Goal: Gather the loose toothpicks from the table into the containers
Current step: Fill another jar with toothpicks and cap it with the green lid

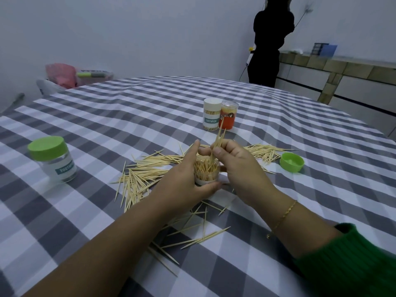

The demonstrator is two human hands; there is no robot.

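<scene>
Left hand (184, 179): wrapped round the jar (206, 175), steadying it on the bench (128, 108).
Right hand (233, 163): pinching a few picks (218, 140) upright over the jar.
Tip: drop them in vertically.
Loose toothpicks (141, 174): scattered around the jar.

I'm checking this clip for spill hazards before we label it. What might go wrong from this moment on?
1. The open jar already looks packed, so the toothpicks pinched in the right hand may jam or spring back out.
2. The left hand alone steadies the jar; a hard push could tip it over.
3. Loose toothpicks lie under and beside both forearms on the tablecloth, so a sweep of an arm might knock some off the near edge.
</scene>
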